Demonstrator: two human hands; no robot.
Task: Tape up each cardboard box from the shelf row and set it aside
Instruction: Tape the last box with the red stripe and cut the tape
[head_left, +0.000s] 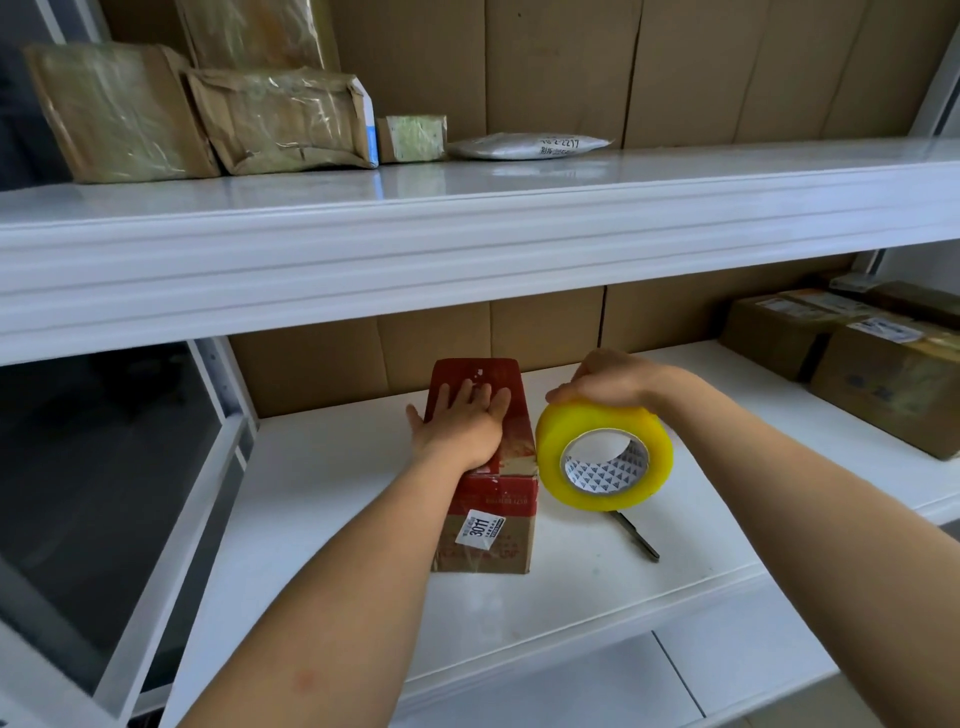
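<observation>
The red box stands on the lower shelf, near its left end and close to the front edge, with a white label facing the camera. The left hand lies flat on top of the box, fingers straight and spread, pressing down rather than gripping. Just right of the box, the right hand grasps a yellow tape roll from above, fingers curled over its rim; the roll is held on edge, touching or nearly touching the box's right side, though whether a strip runs onto the box is hard to tell. A thin dark tool, perhaps a pen or cutter, lies on the shelf right of the box, under the roll. Taped boxes sit far right of the box on the same shelf.
</observation>
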